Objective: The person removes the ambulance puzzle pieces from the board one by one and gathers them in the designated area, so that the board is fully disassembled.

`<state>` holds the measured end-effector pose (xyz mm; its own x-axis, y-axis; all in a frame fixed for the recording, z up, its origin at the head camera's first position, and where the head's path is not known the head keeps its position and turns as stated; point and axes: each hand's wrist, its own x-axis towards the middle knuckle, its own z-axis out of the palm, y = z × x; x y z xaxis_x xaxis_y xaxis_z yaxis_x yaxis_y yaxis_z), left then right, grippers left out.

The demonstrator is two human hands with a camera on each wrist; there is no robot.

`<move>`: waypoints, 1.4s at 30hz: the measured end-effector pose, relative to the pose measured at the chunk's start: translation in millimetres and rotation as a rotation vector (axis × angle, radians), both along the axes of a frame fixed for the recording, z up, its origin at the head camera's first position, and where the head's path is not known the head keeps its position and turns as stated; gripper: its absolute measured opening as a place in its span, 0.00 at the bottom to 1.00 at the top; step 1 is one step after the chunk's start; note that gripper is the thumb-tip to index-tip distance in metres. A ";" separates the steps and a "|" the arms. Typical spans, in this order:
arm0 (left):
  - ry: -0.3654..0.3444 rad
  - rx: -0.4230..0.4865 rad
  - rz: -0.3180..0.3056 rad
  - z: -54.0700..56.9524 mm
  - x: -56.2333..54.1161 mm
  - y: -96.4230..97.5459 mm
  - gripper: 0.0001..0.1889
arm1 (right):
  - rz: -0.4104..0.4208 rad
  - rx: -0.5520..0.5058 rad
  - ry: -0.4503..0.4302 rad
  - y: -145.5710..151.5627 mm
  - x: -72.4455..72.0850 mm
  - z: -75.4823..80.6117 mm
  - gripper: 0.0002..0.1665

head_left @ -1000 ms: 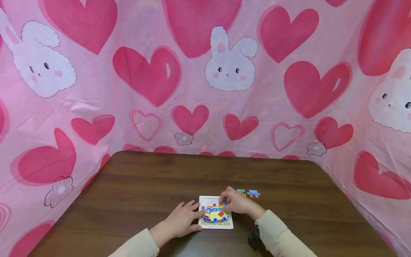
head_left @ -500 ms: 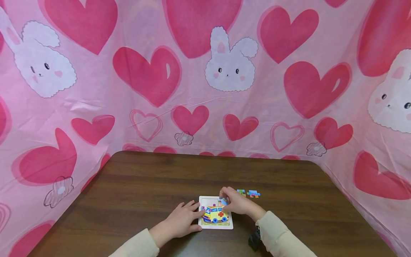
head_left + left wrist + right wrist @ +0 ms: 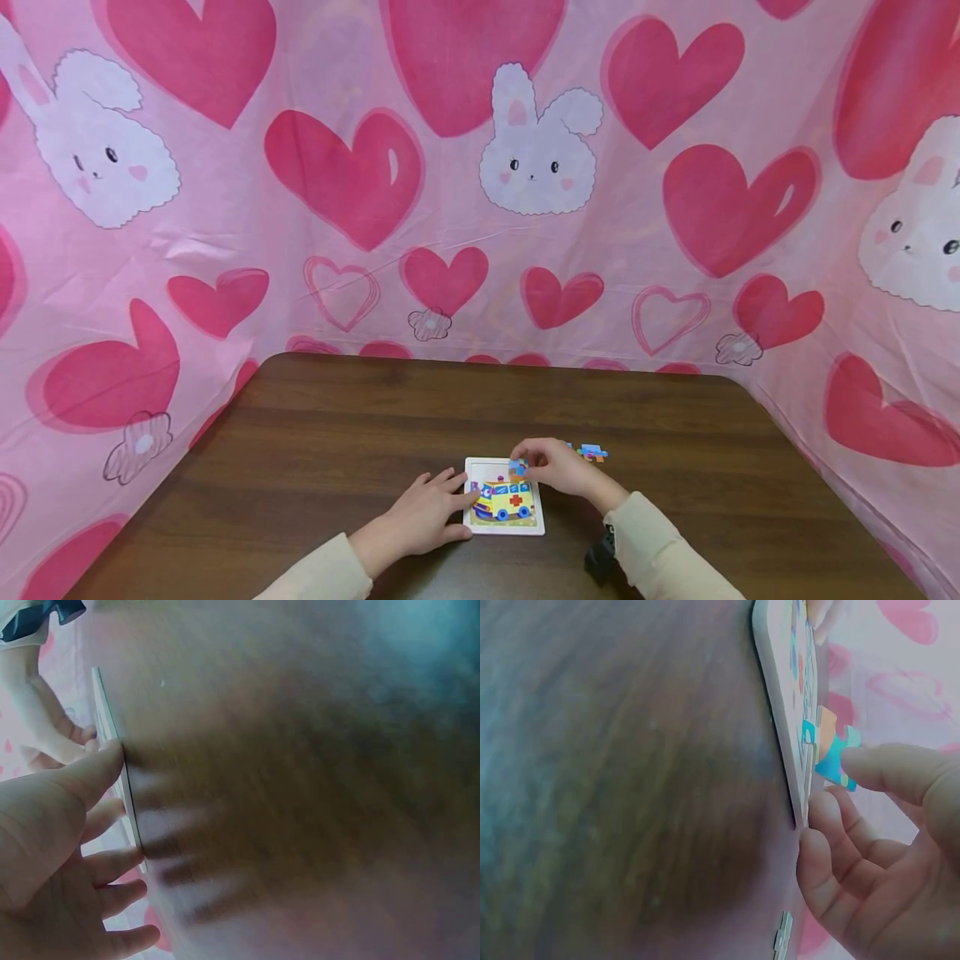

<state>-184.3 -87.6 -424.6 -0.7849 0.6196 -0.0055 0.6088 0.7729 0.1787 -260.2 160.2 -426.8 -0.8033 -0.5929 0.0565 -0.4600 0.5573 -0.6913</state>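
Right hand (image 3: 558, 467): pinching one jigsaw piece (image 3: 517, 468) between thumb and fingers; the other fingers are bent, tips down by the frame edge.
Held piece: at the upper right part of the puzzle frame. Blue with an orange end. Right wrist view has it tilted up off the board surface, not lying flat, thumb on its blue part. Can't tell if its lower edge touches the pieces below.
Left hand (image 3: 420, 512): not gripping; fingers spread and mostly straight, tips on the left side of the frame. Left wrist view shows thumb and fingertips against the frame edge.
Puzzle frame (image 3: 506, 532): white border, square, flat on the table, between the two hands.
Ambulance picture (image 3: 510, 500): yellow van, red cross, blue wheels, fills the lower part of the frame; pieces in place there.
Upper left of frame: pale bare base showing.
Loose pieces: one blue piece (image 3: 592, 452) on the table beyond the right hand; a second one just left of it, mostly hidden by that hand.
Table (image 3: 375, 417): dark brown wood grain.
Sleeves: cream, both arms; left sleeve (image 3: 322, 571), right sleeve (image 3: 667, 542).
Right wrist: black device (image 3: 600, 558) at the cuff.
Backdrop (image 3: 457, 192): pink cloth, red hearts, white rabbit heads.
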 end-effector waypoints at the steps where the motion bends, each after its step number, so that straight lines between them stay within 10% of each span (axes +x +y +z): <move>1: 0.001 -0.001 0.000 -0.1 -0.1 0.0 0.27 | -0.003 -0.006 -0.003 0.4 -0.4 -0.1 0.10; 42: -0.044 0.067 0.043 -3.6 -3.5 -2.1 0.33 | -0.252 -0.147 0.003 48.2 -9.4 29.1 0.04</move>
<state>-187.8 -89.7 -428.2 -0.8108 0.5854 -0.0004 0.5657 0.7837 0.2566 -269.5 208.4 -397.8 -0.9240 -0.3597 0.1297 -0.3219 0.5485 -0.7717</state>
